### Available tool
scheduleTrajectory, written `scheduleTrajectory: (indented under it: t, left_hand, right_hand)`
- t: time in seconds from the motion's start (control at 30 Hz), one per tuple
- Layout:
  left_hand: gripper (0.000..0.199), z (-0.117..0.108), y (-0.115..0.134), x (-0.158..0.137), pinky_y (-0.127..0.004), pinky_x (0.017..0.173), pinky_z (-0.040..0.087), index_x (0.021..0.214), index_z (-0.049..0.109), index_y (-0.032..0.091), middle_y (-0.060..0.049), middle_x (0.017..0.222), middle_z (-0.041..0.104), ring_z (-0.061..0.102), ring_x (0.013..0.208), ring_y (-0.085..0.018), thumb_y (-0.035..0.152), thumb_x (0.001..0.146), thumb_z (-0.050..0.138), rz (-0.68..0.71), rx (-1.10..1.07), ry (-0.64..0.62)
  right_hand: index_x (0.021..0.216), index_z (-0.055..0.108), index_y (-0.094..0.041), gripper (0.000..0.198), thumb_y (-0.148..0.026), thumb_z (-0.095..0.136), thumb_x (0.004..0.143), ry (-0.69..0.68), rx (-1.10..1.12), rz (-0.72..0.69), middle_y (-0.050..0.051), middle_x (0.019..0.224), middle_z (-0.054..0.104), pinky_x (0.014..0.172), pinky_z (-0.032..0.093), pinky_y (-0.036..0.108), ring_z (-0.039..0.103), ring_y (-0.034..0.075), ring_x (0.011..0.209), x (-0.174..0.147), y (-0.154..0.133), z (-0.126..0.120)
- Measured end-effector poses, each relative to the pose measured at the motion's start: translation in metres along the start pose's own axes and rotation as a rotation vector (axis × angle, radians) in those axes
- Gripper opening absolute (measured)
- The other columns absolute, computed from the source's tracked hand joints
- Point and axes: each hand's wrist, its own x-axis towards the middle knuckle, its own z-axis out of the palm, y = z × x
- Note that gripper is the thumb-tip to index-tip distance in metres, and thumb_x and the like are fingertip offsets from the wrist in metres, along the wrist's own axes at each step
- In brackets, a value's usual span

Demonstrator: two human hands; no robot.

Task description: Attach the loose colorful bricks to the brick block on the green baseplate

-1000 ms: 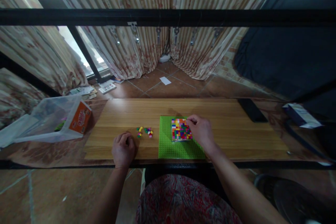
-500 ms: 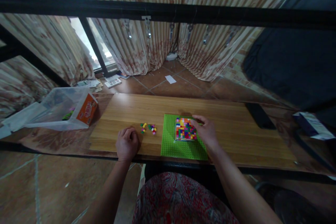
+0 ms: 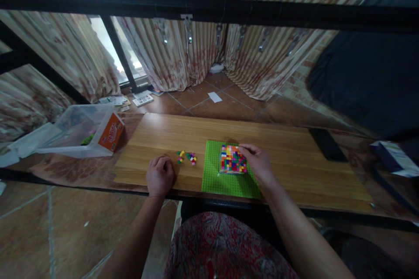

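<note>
A square block of many-coloured small toy bricks (image 3: 233, 160) sits on a green studded baseplate (image 3: 212, 183). At the block's far right corner are the fingertips of my right hand (image 3: 258, 163), thumb and forefinger pinched together. Whatever lies between them is too small to make out. My left hand (image 3: 160, 176) rests on the wooden board left of the baseplate, its fingers curled closed and their inside hidden. Just beyond it lie two little groups of loose toy bricks, one mostly yellow and green (image 3: 180, 156), the other mixed with pink, white and green (image 3: 192, 158).
On the left stands a clear plastic box (image 3: 75, 150) with an orange label and some green pieces inside. A dark flat object (image 3: 327, 144) lies at the board's (image 3: 294, 161) right end. A black bar (image 3: 209, 8) with hanging clips crosses in front of the curtains.
The view has shifted slightly. My right thumb and forefinger have drawn closer together at the brick block's corner. My left hand stays resting in place.
</note>
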Motion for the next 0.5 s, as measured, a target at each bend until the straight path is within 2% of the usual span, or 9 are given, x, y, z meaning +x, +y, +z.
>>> scheduleTrajectory:
  t: [0.2,0.33,0.5]
  left_hand:
    - [0.017,0.000,-0.001,0.000,-0.036,0.085,0.050,0.084,0.067,0.021,-0.008,0.094,0.069,0.062,0.092,-0.023,0.022,0.086,0.050,-0.003,0.007,-0.010]
    - [0.017,0.000,-0.001,0.000,-0.036,0.085,0.049,0.085,0.066,0.021,-0.008,0.094,0.069,0.062,0.093,-0.023,0.021,0.086,0.050,0.002,-0.008,-0.010]
    - [0.017,0.001,-0.001,0.000,-0.037,0.086,0.049,0.084,0.066,0.021,-0.008,0.095,0.069,0.061,0.092,-0.023,0.020,0.085,0.050,-0.007,-0.020,-0.011]
  right_hand:
    - [0.082,0.075,-0.018,0.037,-0.049,0.074,0.063,-0.005,0.022,-0.005,0.006,0.082,0.075,0.073,0.050,0.034,0.066,0.020,0.074,0.000,0.000,0.002]
    - [0.088,0.074,-0.018,0.042,-0.054,0.073,0.065,-0.026,0.056,-0.018,0.007,0.089,0.075,0.078,0.051,0.036,0.067,0.021,0.081,0.000,0.004,-0.002]
    - [0.092,0.071,-0.018,0.038,-0.051,0.067,0.074,0.190,0.096,-0.099,0.007,0.093,0.074,0.085,0.050,0.037,0.067,0.021,0.089,-0.009,-0.010,-0.013]
